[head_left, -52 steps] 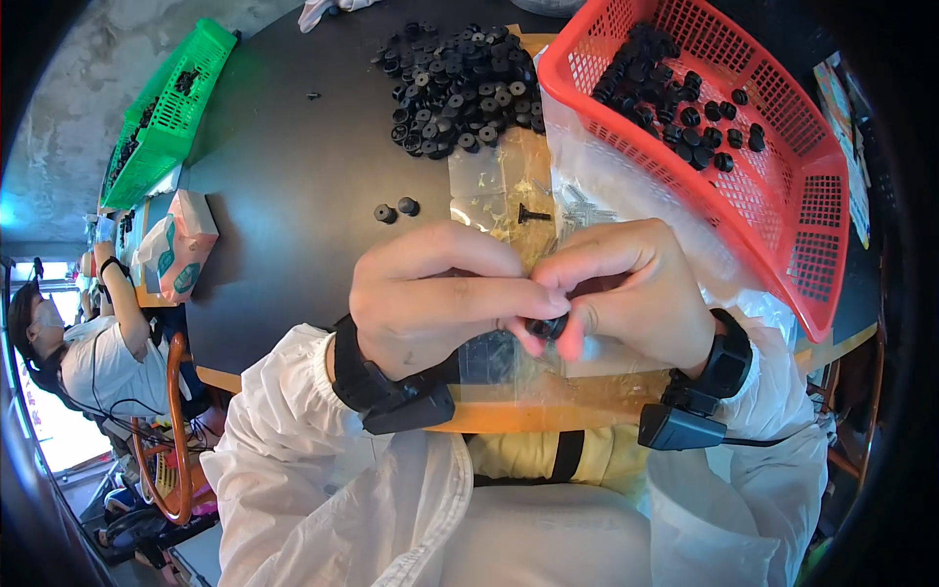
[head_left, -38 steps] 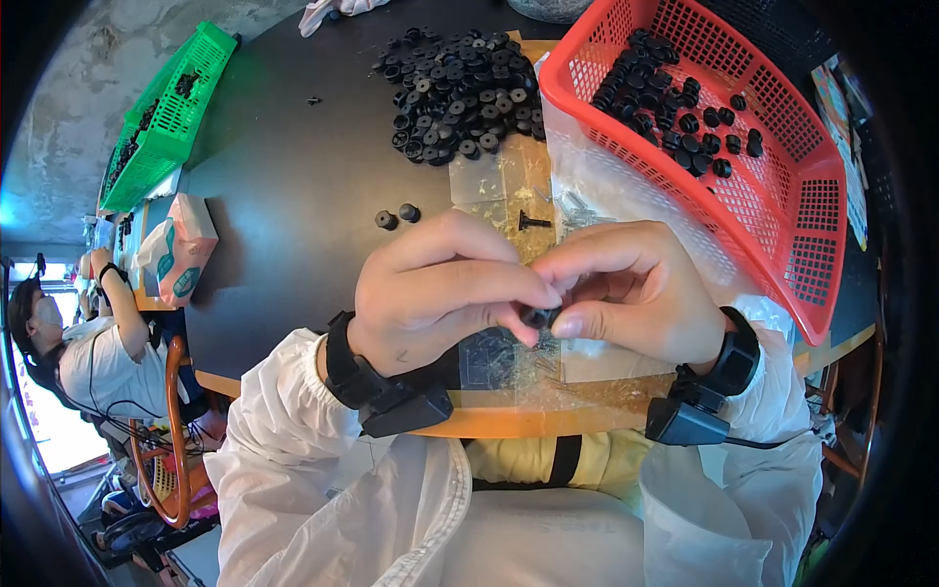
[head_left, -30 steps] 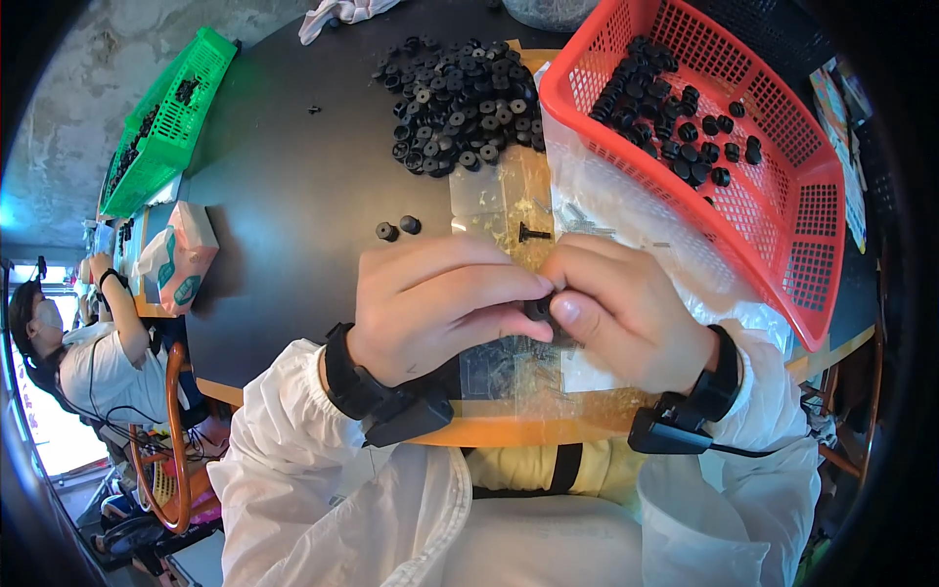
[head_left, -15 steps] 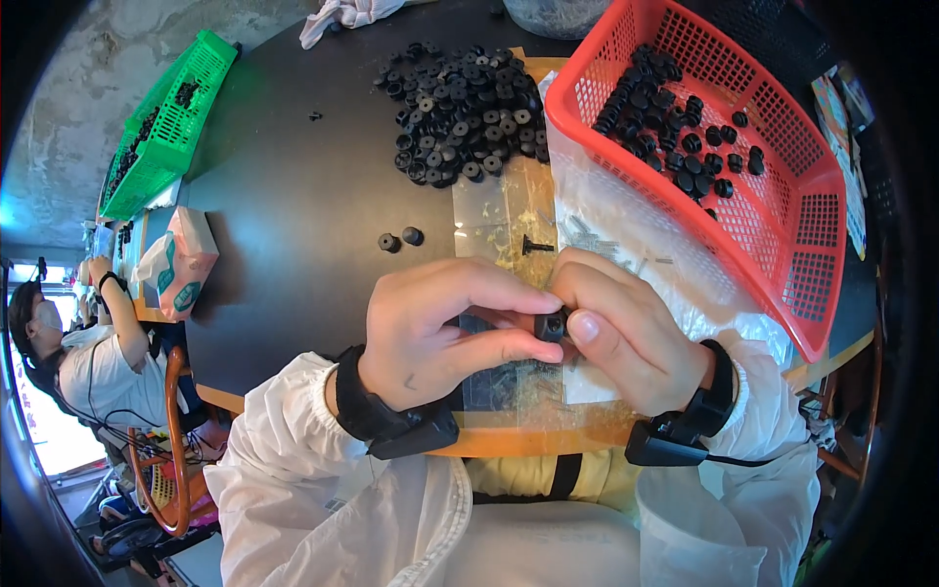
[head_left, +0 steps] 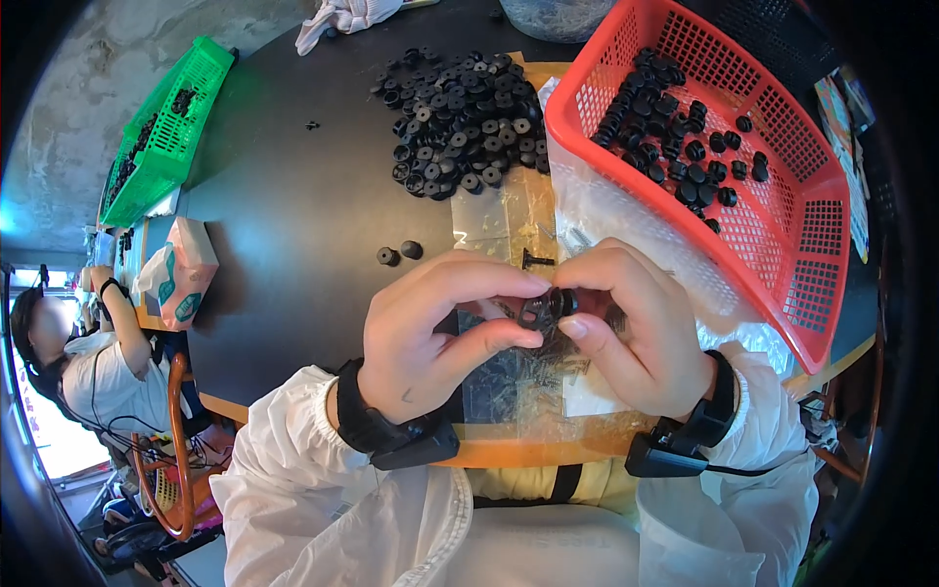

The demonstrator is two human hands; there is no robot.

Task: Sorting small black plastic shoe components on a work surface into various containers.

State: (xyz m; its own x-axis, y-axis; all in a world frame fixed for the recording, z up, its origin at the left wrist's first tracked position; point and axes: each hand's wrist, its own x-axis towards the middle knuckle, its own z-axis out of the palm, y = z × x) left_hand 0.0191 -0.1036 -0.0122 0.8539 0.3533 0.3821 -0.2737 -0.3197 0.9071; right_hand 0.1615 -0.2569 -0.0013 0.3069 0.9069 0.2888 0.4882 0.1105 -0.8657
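We have our left hand (head_left: 425, 318) closed at the fingertips on a small black piece (head_left: 533, 313), while our right hand (head_left: 641, 328) pinches a round black cap (head_left: 563, 301) beside it. Fingertips alone seem to suit parts this small and leave them in sight; blur and shadow keep us from telling whether the two are joined. Both are over the near part of the table (head_left: 293, 274), likely for a close look. Beyond lie a black stemmed piece (head_left: 536, 259) and two loose caps (head_left: 388, 256). The heap of black parts (head_left: 460, 127) sits farther back; the red basket (head_left: 810, 186) at our right probably keeps its pieces separate.
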